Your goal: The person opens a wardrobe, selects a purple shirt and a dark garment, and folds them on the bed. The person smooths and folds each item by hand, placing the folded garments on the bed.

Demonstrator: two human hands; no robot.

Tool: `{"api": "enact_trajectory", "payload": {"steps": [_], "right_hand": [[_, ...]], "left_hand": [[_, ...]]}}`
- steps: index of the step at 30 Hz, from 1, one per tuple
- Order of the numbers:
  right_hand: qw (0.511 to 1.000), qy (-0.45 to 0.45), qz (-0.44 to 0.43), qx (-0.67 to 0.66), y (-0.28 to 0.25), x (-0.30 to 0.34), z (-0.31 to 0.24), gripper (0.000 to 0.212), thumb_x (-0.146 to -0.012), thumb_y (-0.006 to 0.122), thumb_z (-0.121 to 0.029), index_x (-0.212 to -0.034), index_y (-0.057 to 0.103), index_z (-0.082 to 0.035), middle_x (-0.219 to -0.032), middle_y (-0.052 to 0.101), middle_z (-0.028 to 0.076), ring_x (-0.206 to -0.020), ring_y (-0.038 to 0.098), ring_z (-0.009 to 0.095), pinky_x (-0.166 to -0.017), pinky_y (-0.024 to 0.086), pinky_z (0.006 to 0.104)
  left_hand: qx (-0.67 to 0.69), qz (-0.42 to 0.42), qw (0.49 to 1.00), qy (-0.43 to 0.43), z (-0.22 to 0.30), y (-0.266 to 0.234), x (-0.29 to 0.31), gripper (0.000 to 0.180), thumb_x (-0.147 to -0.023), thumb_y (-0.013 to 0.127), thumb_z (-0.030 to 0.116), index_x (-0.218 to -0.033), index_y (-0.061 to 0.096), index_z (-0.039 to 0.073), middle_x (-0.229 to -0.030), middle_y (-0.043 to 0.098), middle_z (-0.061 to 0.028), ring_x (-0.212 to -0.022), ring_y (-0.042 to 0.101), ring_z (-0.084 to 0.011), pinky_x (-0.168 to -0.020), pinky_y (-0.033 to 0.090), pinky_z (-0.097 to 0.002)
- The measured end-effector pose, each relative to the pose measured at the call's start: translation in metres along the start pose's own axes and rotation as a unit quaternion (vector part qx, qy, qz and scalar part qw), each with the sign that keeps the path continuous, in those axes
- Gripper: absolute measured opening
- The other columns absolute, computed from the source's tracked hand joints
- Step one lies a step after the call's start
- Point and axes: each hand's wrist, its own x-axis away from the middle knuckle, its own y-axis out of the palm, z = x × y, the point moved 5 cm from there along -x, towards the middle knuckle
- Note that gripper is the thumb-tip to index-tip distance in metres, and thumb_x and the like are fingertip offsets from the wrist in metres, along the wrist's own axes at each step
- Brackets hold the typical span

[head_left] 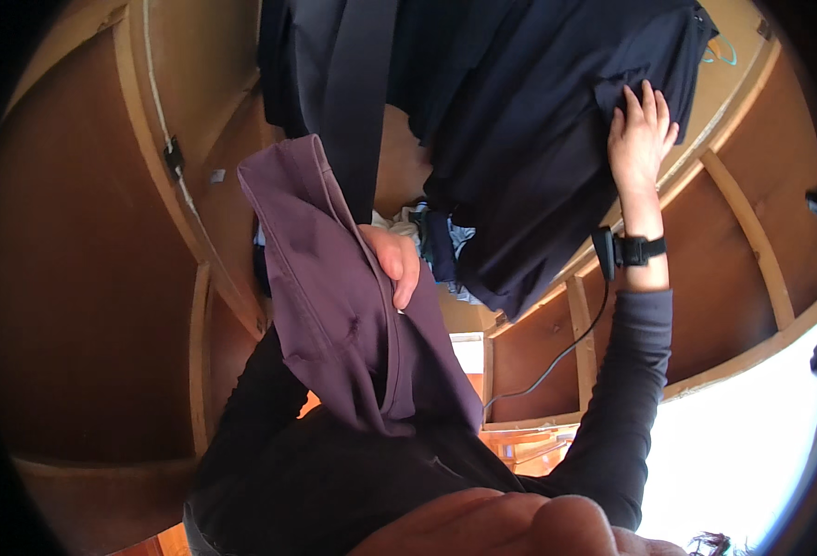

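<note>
1. Purple garment up front, and firmly in hand! The left hand had it by an inner edge, fingers folded over the cloth and clamped on it, the thumb out of sight behind.
2. Over on the other side, the right hand lay flat against the dark garment, fingers a little spread and not closed on anything that showed.
3. How far along, then? The purple piece was out in the open, apart from any hanger that could be seen, so this looked like a halfway point; whether it was coming out or going in, one frame could not tell.
4. What was left, by my reading: a resting place for that purple piece, and the dark row to be let go.
5. And the lie of it: the purple cloth spread to both sides of the left grip, its bulk to the left and below, a dark strip of clothing behind it, and a folded pile beyond the knuckles inside the wooden wardrobe.
</note>
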Motion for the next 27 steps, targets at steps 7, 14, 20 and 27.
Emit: {"api": "enact_trajectory", "payload": {"steps": [7, 14, 20, 27], "right_hand": [[0.994, -0.008, 0.019, -0.103, -0.026, 0.059, -0.048, 0.053, -0.094, 0.064, -0.012, -0.146, 0.056, -0.013, -0.165, 0.035, 0.013, -0.156, 0.024, 0.037, -0.120, 0.017, 0.0698], [0.935, 0.009, -0.043, -0.351, -0.050, 0.164, -0.121, 0.049, -0.092, 0.063, -0.008, -0.140, 0.059, -0.013, -0.163, 0.038, 0.016, -0.153, 0.028, 0.041, -0.119, 0.017, 0.0694], [0.765, 0.047, -0.217, -0.605, -0.037, 0.338, -0.169, 0.039, -0.094, 0.064, -0.002, -0.133, 0.065, -0.005, -0.155, 0.048, 0.022, -0.144, 0.044, 0.041, -0.118, 0.036, 0.0425], [0.616, 0.071, -0.606, -0.499, -0.064, 0.649, -0.139, 0.036, -0.097, 0.067, -0.025, -0.126, 0.067, -0.003, -0.120, 0.070, 0.023, -0.113, 0.066, 0.040, -0.094, 0.053, 0.0431]], "left_hand": [[-0.013, 0.029, 0.999, 0.005, -0.007, 0.034, 0.011, 0.037, -0.106, 0.058, 0.029, -0.128, 0.055, 0.000, -0.113, 0.057, -0.0196, -0.109, 0.063, -0.0381, -0.095, 0.053, -0.0493], [-0.078, 0.029, 0.994, 0.072, -0.036, 0.111, 0.014, 0.023, -0.104, 0.058, 0.018, -0.120, 0.059, 0.001, -0.106, 0.065, -0.0221, -0.102, 0.068, -0.0387, -0.091, 0.053, -0.0506], [-0.193, 0.298, 0.927, 0.118, -0.070, 0.219, 0.036, 0.055, -0.109, 0.049, 0.028, -0.153, 0.033, -0.001, -0.091, 0.062, -0.0216, -0.086, 0.066, -0.0364, -0.086, 0.055, -0.0440], [-0.369, 0.365, 0.826, 0.219, -0.061, 0.319, 0.046, 0.075, -0.109, 0.049, 0.028, -0.167, 0.005, 0.009, -0.093, 0.063, -0.0136, -0.087, 0.067, -0.0286, -0.087, 0.055, -0.0397]]}}
